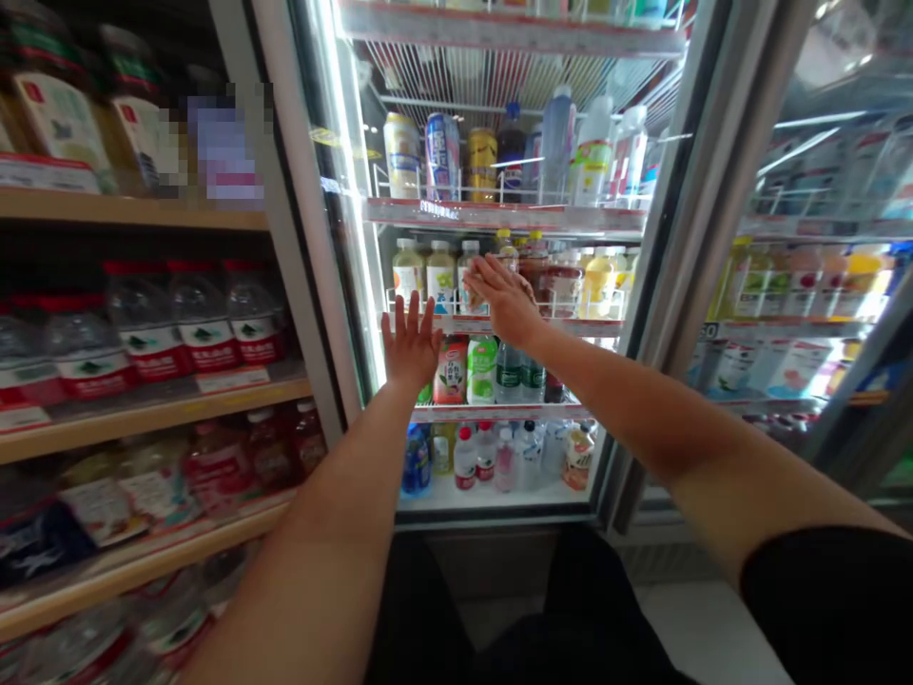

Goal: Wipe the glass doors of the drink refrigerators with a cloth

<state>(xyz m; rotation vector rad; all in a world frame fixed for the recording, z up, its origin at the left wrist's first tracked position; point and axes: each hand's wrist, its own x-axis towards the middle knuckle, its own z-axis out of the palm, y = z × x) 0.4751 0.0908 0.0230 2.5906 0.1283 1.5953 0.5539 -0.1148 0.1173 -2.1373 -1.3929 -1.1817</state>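
Both my arms reach toward a lit drinks fridge (492, 518). My left hand (412, 344) is raised with its fingers spread and holds nothing. Beside it, on a lower shelf, stand a red carton-like drink (451, 371) and a green one (482, 369). My right hand (508, 303) is stretched out, fingers extended, in front of the middle shelf. White-capped bottles (440, 276) and yellow-capped bottles (534, 243) stand behind it. Whether either hand touches the fridge's glass cannot be made out.
Open shelves (235, 392) on the left carry several red-labelled water bottles (203, 319). A metal door frame (660, 285) separates this fridge from another stocked fridge (777, 285) at the right. Cans (440, 157) stand on the upper shelf. My legs (592, 609) are below.
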